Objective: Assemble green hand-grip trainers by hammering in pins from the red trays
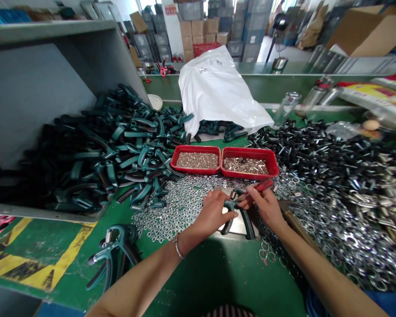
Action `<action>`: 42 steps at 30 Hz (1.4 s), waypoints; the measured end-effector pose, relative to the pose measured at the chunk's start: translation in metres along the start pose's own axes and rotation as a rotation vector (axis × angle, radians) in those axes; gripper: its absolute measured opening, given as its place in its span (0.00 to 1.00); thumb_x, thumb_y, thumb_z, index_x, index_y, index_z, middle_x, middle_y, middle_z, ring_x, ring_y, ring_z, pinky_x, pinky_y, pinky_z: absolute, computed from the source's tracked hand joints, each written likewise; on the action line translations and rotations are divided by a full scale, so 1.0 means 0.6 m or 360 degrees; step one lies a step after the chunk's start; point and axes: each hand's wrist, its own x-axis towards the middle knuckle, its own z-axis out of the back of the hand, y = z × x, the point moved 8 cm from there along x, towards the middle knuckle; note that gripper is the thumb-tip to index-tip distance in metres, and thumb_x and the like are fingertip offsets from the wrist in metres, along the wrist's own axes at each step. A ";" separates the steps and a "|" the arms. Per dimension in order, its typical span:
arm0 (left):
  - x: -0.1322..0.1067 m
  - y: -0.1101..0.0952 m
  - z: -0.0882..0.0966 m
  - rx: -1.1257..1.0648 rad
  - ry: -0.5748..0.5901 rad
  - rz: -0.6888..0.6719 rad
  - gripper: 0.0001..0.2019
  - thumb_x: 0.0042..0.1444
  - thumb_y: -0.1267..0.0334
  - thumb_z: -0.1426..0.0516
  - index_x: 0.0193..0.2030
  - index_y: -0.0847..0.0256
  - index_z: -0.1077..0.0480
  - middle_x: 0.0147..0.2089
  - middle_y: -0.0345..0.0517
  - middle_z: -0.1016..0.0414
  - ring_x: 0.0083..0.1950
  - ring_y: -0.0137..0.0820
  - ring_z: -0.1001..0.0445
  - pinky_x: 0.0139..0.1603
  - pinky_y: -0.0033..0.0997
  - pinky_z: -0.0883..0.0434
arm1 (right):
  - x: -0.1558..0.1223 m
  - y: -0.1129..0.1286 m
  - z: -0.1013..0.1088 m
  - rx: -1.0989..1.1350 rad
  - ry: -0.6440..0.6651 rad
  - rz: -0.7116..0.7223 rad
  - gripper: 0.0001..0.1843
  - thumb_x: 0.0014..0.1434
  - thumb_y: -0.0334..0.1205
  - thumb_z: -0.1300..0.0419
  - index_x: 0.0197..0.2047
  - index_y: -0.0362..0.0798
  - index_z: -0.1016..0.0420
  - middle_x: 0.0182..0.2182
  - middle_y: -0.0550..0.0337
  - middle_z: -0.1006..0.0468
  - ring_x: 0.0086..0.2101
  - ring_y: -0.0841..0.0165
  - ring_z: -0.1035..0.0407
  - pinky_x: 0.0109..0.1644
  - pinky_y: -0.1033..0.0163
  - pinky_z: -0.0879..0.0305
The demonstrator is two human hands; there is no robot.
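Observation:
My left hand (214,210) is closed on a dark green hand gripper (249,225), which lies with its two black-padded handles toward me on a small metal plate (239,233). In my right hand (267,209) is a red-handled screwdriver (264,185), its shaft pointing left at the top of the hand gripper. The tip is too small to make out. Just beyond my hands stand two red trays, the left tray (194,171) with tiny metal parts, the right tray (251,175) with small pins. Assembled hand grippers with springs (115,248) rest at the left front.
A heap of green handles (135,136) spills from a grey bin (115,48) at left. Loose nuts (171,207) cover the middle; metal rings (346,242) and black-headed screws (310,149) pile up at right. A hammer (297,222) lies beside my right forearm. A white sack (218,83) stands behind.

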 end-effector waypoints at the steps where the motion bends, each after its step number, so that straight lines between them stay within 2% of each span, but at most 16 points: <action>1: 0.000 0.000 0.000 0.0003 -0.0005 0.0001 0.20 0.52 0.56 0.34 0.49 0.58 0.31 0.51 0.48 0.31 0.54 0.44 0.35 0.56 0.45 0.39 | 0.000 0.000 0.000 -0.0011 -0.0006 -0.0002 0.19 0.60 0.58 0.40 0.40 0.50 0.36 0.29 0.60 0.19 0.25 0.65 0.23 0.28 0.62 0.27; 5: 0.002 0.003 0.000 0.0010 -0.0034 -0.0005 0.20 0.51 0.55 0.34 0.48 0.57 0.30 0.50 0.47 0.31 0.54 0.44 0.35 0.56 0.45 0.39 | -0.004 0.008 -0.002 -0.0198 -0.0001 0.0018 0.19 0.61 0.59 0.41 0.39 0.52 0.33 0.30 0.58 0.19 0.26 0.62 0.23 0.29 0.59 0.26; 11: 0.001 0.004 -0.002 0.0000 -0.0044 0.0009 0.20 0.50 0.55 0.33 0.48 0.57 0.30 0.50 0.47 0.30 0.54 0.44 0.35 0.56 0.45 0.38 | -0.014 0.056 -0.037 -0.1248 0.0244 0.0341 0.13 0.65 0.52 0.46 0.38 0.51 0.29 0.29 0.55 0.19 0.33 0.56 0.22 0.40 0.54 0.29; 14: -0.001 0.000 0.000 -0.0007 -0.0067 0.0000 0.20 0.50 0.56 0.33 0.48 0.58 0.30 0.50 0.48 0.30 0.55 0.44 0.35 0.56 0.44 0.38 | -0.002 0.067 -0.054 -0.1364 0.0332 0.0397 0.13 0.65 0.49 0.46 0.35 0.50 0.30 0.27 0.55 0.20 0.30 0.58 0.23 0.39 0.55 0.30; 17: -0.002 -0.003 0.002 0.0006 -0.0067 0.0015 0.19 0.51 0.56 0.34 0.48 0.58 0.29 0.49 0.48 0.30 0.54 0.44 0.35 0.55 0.44 0.37 | 0.021 0.065 -0.053 -0.1047 0.0367 0.0216 0.14 0.63 0.52 0.44 0.34 0.51 0.34 0.19 0.61 0.23 0.21 0.63 0.26 0.28 0.60 0.31; 19: -0.001 -0.005 0.004 0.0020 -0.0057 0.0029 0.18 0.50 0.56 0.34 0.46 0.57 0.28 0.48 0.48 0.30 0.53 0.44 0.34 0.55 0.44 0.37 | 0.029 0.052 -0.054 -0.0630 0.0519 -0.0057 0.17 0.61 0.56 0.43 0.35 0.51 0.34 0.18 0.63 0.24 0.16 0.66 0.30 0.19 0.64 0.35; 21: -0.001 -0.005 0.006 0.0018 -0.0047 0.0041 0.16 0.50 0.57 0.34 0.45 0.57 0.28 0.48 0.47 0.29 0.53 0.44 0.34 0.54 0.44 0.37 | 0.028 0.046 -0.053 -0.0173 0.0638 -0.0264 0.19 0.61 0.58 0.45 0.35 0.50 0.33 0.20 0.62 0.22 0.13 0.70 0.33 0.15 0.66 0.39; 23: 0.000 -0.005 0.006 0.0009 -0.0035 0.0047 0.17 0.50 0.56 0.34 0.45 0.57 0.28 0.48 0.47 0.29 0.53 0.44 0.34 0.54 0.44 0.37 | 0.029 0.048 -0.036 0.0157 0.0566 -0.0279 0.21 0.62 0.59 0.45 0.35 0.49 0.31 0.22 0.60 0.21 0.15 0.71 0.32 0.17 0.67 0.36; 25: 0.000 -0.004 0.005 0.0005 -0.0024 0.0045 0.19 0.50 0.56 0.34 0.47 0.58 0.29 0.49 0.48 0.29 0.54 0.45 0.34 0.55 0.45 0.38 | 0.030 0.045 -0.014 0.0231 0.0408 -0.0178 0.21 0.61 0.59 0.43 0.34 0.48 0.29 0.23 0.58 0.20 0.20 0.69 0.27 0.24 0.65 0.30; 27: 0.002 -0.003 0.004 0.0008 -0.0020 0.0042 0.19 0.50 0.56 0.34 0.48 0.58 0.29 0.50 0.48 0.30 0.54 0.45 0.34 0.55 0.45 0.38 | 0.026 0.031 -0.005 0.0111 0.0347 -0.0106 0.21 0.60 0.59 0.41 0.34 0.47 0.29 0.26 0.56 0.18 0.25 0.66 0.24 0.29 0.63 0.27; 32: 0.003 0.000 0.001 0.0020 -0.0009 0.0052 0.19 0.50 0.56 0.34 0.48 0.58 0.29 0.50 0.48 0.30 0.54 0.45 0.35 0.55 0.46 0.39 | 0.017 0.004 -0.007 -0.0181 0.0319 -0.0006 0.18 0.62 0.57 0.41 0.39 0.50 0.32 0.31 0.57 0.18 0.28 0.64 0.23 0.29 0.62 0.28; 35: 0.004 0.000 0.001 0.0025 -0.0017 0.0056 0.19 0.50 0.56 0.34 0.47 0.57 0.30 0.50 0.47 0.30 0.54 0.45 0.35 0.55 0.45 0.38 | 0.009 0.018 -0.016 -0.0422 0.0333 0.0064 0.16 0.64 0.57 0.45 0.39 0.52 0.31 0.30 0.58 0.20 0.28 0.62 0.23 0.30 0.59 0.28; 40: 0.003 -0.001 -0.002 0.0051 -0.0013 0.0049 0.18 0.51 0.56 0.34 0.46 0.60 0.30 0.49 0.49 0.30 0.53 0.45 0.35 0.54 0.45 0.38 | -0.008 0.070 -0.059 -0.1303 0.0448 0.0456 0.12 0.65 0.50 0.45 0.38 0.51 0.30 0.32 0.54 0.20 0.33 0.59 0.24 0.38 0.57 0.32; 42: 0.002 -0.002 -0.002 0.0063 -0.0020 0.0045 0.18 0.51 0.56 0.35 0.47 0.61 0.30 0.49 0.50 0.30 0.53 0.45 0.35 0.55 0.45 0.38 | 0.002 0.073 -0.068 -0.1392 0.0468 0.0455 0.12 0.64 0.49 0.45 0.36 0.50 0.32 0.26 0.57 0.22 0.28 0.61 0.25 0.35 0.60 0.34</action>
